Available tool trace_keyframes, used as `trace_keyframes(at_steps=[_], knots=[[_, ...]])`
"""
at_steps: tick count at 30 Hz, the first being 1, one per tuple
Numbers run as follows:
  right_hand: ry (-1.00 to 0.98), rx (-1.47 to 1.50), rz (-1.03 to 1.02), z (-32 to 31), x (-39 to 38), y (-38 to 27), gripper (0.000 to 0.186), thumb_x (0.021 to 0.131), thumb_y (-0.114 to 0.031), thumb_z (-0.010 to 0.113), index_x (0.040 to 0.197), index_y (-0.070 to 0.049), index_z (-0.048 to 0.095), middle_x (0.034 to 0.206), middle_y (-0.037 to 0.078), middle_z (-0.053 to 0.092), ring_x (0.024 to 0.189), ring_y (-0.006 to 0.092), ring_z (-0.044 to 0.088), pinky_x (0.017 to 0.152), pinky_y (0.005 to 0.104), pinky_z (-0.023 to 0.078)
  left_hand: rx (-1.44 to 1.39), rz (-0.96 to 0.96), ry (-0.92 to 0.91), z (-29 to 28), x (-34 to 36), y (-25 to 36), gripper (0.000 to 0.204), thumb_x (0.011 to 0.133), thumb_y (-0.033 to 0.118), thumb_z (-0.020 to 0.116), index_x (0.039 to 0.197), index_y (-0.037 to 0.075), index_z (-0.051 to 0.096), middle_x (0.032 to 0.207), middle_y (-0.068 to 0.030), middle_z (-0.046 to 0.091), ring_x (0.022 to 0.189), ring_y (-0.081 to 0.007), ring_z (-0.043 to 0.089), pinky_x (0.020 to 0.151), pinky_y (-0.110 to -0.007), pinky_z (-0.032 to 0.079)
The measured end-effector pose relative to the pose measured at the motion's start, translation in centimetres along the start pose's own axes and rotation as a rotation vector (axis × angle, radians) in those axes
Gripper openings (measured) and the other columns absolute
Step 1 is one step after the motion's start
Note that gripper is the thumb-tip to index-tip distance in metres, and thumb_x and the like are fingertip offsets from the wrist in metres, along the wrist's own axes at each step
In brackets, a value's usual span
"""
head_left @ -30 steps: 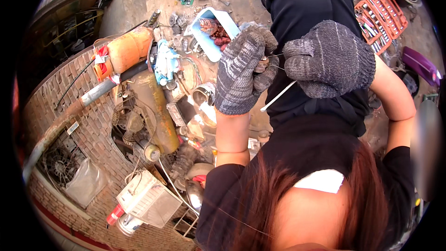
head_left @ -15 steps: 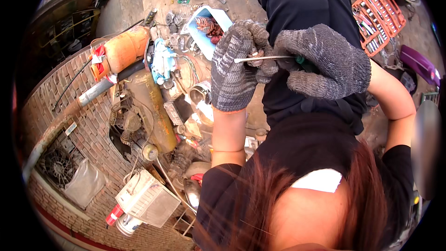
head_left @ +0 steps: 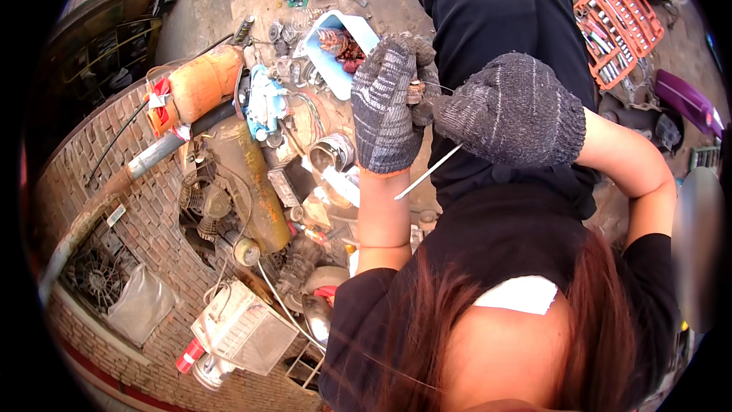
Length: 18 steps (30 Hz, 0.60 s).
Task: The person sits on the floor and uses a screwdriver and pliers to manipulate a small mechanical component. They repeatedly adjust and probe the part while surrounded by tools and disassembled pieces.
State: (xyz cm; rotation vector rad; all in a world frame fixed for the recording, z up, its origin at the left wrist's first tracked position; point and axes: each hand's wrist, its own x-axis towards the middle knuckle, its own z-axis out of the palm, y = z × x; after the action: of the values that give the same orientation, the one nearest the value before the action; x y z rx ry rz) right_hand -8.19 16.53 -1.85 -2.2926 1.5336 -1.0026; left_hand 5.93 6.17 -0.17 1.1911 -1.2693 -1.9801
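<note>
Both my hands wear grey knitted work gloves. My left hand (head_left: 389, 107) is closed around a small copper-brown part (head_left: 415, 93), mostly hidden by the fingers; its kind cannot be made out. Close beside it, my right hand (head_left: 515, 111) is closed over a screwdriver (head_left: 428, 172). The metal shaft sticks out below that glove, slanting down and left toward my left forearm, while the handle is covered. A thin wire (head_left: 441, 87) spans from the small part to the fingers of my right hand.
Just left of my hands stands a light-blue bin (head_left: 319, 65) with reddish copper windings inside. An orange socket set case (head_left: 639, 19) lies open at far right, near a purple object (head_left: 682, 99). An open tin (head_left: 332, 151), a rusty cylinder (head_left: 255, 191) and scrap parts crowd the left.
The screwdriver has swung from lying level across the small part to pointing down and left, away from it. My right hand has turned over, and a thin wire now shows between the hands.
</note>
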Motion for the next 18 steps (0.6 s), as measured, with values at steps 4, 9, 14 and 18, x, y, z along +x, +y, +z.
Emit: trace_keyframes(at_steps=[4, 9, 14, 18], knots=[[0.002, -0.051, 0.011, 0.0, 0.2, -0.1, 0.033, 0.078, -0.018, 0.053, 0.11, -0.01, 0.057, 0.07, 0.007, 0.061, 0.059, 0.0259, 0.06, 0.049, 0.037, 0.046, -0.124, 0.005, -0.02, -0.5, 0.6, -1.0, 0.018, 0.091, 0.015, 0.052, 0.098, 0.0, 0.058, 0.086, -0.0081, 0.061, 0.074, -0.0123, 0.058, 0.067, -0.024, 0.05], [0.046, 0.047, 0.22, 1.1, 0.8, -0.7, 0.034, 0.078, -0.019, 0.058, 0.111, -0.008, 0.056, 0.077, 0.008, 0.062, 0.064, 0.026, 0.061, 0.052, 0.0365, 0.047, -0.087, 0.118, 0.069, -0.3, 1.8, -1.7, 0.023, 0.088, 0.024, 0.056, 0.095, 0.002, 0.058, 0.085, -0.0064, 0.059, 0.074, -0.0134, 0.057, 0.063, -0.027, 0.049], [0.145, 0.113, 0.358, 2.5, -0.3, -1.6, 0.038, 0.078, -0.019, 0.062, 0.114, -0.008, 0.055, 0.087, 0.01, 0.062, 0.067, 0.0271, 0.061, 0.056, 0.0366, 0.047, -0.112, 0.163, 0.092, 0.8, 1.8, -0.9, 0.028, 0.087, 0.031, 0.06, 0.089, 0.004, 0.058, 0.079, -0.0039, 0.054, 0.065, -0.0101, 0.051, 0.051, -0.019, 0.042], [0.258, 0.131, 0.353, 2.7, -0.5, -1.8, 0.038, 0.079, -0.017, 0.061, 0.116, -0.007, 0.053, 0.088, 0.011, 0.062, 0.068, 0.0281, 0.061, 0.056, 0.0364, 0.047, -0.156, 0.282, 0.092, 1.6, 1.7, -0.8, 0.024, 0.088, 0.028, 0.059, 0.083, 0.005, 0.057, 0.073, -0.0025, 0.051, 0.059, -0.0092, 0.047, 0.051, -0.018, 0.04]])
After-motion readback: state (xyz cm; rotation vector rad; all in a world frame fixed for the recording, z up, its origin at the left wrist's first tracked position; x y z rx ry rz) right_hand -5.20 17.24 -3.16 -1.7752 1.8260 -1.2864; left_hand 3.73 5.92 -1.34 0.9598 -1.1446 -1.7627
